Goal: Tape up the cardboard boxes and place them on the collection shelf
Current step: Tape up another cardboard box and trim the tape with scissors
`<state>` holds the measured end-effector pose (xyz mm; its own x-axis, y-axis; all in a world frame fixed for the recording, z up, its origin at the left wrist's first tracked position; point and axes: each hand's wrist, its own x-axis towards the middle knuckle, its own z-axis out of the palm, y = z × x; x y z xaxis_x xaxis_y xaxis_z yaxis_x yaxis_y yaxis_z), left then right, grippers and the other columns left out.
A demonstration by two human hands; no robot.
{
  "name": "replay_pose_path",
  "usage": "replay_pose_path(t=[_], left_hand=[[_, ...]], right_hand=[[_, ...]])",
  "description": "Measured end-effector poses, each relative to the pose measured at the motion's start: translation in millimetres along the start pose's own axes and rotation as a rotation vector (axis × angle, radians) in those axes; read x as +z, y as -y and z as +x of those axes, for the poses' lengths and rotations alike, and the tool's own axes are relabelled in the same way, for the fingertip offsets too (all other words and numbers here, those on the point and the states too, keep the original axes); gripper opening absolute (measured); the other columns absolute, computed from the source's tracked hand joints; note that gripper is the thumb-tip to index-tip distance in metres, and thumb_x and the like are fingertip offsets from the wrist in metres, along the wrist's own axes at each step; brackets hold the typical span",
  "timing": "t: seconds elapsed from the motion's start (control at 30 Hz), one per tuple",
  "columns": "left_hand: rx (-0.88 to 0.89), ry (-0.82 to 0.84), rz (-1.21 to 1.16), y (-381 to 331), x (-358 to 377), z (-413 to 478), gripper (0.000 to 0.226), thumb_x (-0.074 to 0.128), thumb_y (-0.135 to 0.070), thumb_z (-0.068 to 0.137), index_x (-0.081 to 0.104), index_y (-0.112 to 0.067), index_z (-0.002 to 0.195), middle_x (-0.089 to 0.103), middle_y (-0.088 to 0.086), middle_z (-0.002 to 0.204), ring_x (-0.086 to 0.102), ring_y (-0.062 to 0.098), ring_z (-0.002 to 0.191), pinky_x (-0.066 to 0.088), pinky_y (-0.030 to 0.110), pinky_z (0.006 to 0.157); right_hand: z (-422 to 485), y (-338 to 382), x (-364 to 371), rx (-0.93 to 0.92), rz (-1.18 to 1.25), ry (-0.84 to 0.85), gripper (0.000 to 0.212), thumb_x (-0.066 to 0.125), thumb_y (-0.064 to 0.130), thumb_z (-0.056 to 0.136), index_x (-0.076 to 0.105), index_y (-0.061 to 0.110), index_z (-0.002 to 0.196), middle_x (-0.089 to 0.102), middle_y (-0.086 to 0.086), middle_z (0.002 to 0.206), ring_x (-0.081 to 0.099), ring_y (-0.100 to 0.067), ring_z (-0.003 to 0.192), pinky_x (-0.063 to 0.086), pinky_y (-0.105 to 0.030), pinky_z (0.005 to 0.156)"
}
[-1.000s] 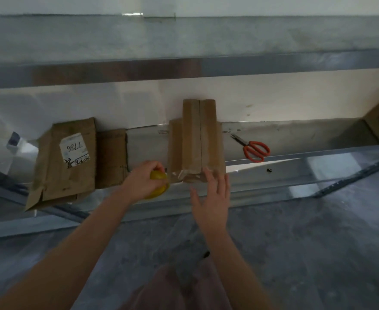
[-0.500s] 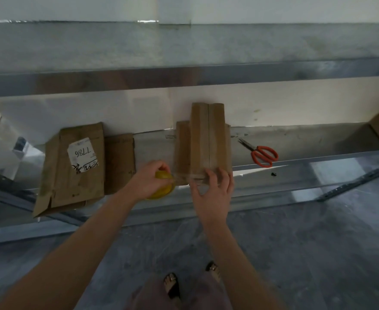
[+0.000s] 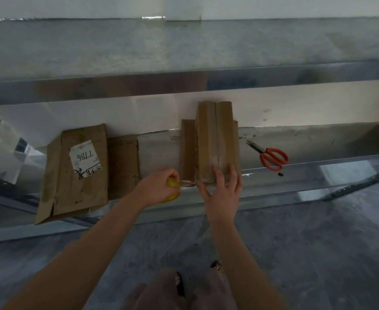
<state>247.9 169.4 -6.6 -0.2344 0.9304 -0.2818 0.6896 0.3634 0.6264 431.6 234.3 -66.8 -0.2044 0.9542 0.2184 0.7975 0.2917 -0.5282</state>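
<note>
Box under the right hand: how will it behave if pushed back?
Likely slides easily: the box sits on a smooth, shiny metal shelf. Probably light, since the right hand steadies it with flat fingers alone. Closed flaps suggest fair stiffness.

**Stockroom / packing corner, by the look of it**

You're standing at steel racking (image 3: pixel 184 86) over a bare concrete floor (image 3: pixel 318 253), with a plain white wall (image 3: pixel 307 104) behind. Flattened cardboard boxes (image 3: pixel 121 166) lie on the lower shelf (image 3: pixel 318 142), one with a scribbled shipping label (image 3: pixel 84 158). Red-handled scissors (image 3: pixel 271 156) sit close by.
</note>
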Motion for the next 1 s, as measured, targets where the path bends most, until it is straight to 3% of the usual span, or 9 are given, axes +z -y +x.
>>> replay_pose_path(t=[0.37, 0.63, 0.77, 0.9, 1.0], left_hand=[[0.069, -0.086, 0.261, 1, 14, 14, 0.017, 0.060, -0.033, 0.085, 0.051, -0.029, 0.099, 0.046, -0.013, 0.104, 0.050, 0.011, 0.088, 0.038, 0.028, 0.063], [0.048, -0.088, 0.238, 7, 18, 13, 0.016, 0.059, -0.035, 0.087, 0.050, -0.030, 0.099, 0.045, -0.014, 0.105, 0.050, 0.011, 0.091, 0.037, 0.029, 0.066], [0.031, -0.052, 0.121, 13, 23, 13, 0.017, 0.063, -0.033, 0.086, 0.048, -0.032, 0.093, 0.046, -0.012, 0.104, 0.048, 0.010, 0.092, 0.044, 0.031, 0.072], [0.016, 0.012, -0.189, 14, 20, 17, 0.022, 0.072, -0.017, 0.080, 0.055, -0.027, 0.089, 0.049, -0.008, 0.098, 0.049, 0.013, 0.092, 0.036, 0.020, 0.068], [0.022, 0.020, -0.344, 8, 17, 17, 0.013, 0.069, -0.029, 0.086, 0.059, -0.021, 0.089, 0.055, -0.002, 0.098, 0.051, 0.013, 0.093, 0.038, 0.022, 0.074]], right_hand=[[7, -4, 1, -0.052, -0.050, -0.007, 0.061, 0.076, 0.050, 0.076, 0.058, 0.029, 0.130, 0.039, -0.013, 0.149, 0.035, -0.044, 0.133, 0.048, -0.052, 0.094], [10, -4, -3, -0.033, -0.068, 0.063, 0.062, 0.071, 0.054, 0.079, 0.053, 0.033, 0.134, 0.032, -0.008, 0.154, 0.026, -0.040, 0.139, 0.050, -0.052, 0.096], [11, -5, -2, -0.040, -0.080, 0.064, 0.061, 0.070, 0.056, 0.078, 0.053, 0.035, 0.133, 0.033, -0.008, 0.153, 0.028, -0.041, 0.138, 0.052, -0.055, 0.091], [12, -9, -1, -0.042, -0.051, 0.050, 0.061, 0.071, 0.056, 0.076, 0.055, 0.035, 0.131, 0.034, -0.007, 0.152, 0.029, -0.039, 0.137, 0.051, -0.053, 0.094], [12, -8, 1, -0.037, -0.039, 0.037, 0.061, 0.072, 0.054, 0.075, 0.057, 0.034, 0.131, 0.035, -0.007, 0.151, 0.030, -0.040, 0.136, 0.049, -0.052, 0.096]])
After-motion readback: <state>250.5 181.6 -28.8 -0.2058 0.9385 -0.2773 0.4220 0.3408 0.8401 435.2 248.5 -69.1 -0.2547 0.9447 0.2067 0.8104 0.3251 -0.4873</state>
